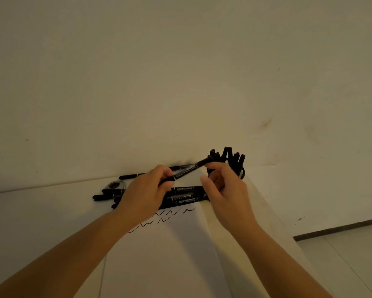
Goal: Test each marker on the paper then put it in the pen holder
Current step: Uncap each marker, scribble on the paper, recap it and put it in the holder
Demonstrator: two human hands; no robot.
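My left hand (147,188) grips a black marker (189,169) by its lower end; the marker slants up to the right toward the pen holder. My right hand (222,186) hovers just right of it, thumb and fingers apart and curled, close to the marker's upper end; whether they touch it I cannot tell. The black mesh pen holder (242,172) stands behind my right hand with several black markers upright in it. A pile of black markers (185,195) lies at the far edge of the white paper (159,254), which bears several black squiggles.
More loose markers (104,196) lie to the left near a clear round lid (116,185). One marker (129,176) rests along the wall. The white table meets the wall right behind the holder; its right edge drops to a tiled floor (341,254).
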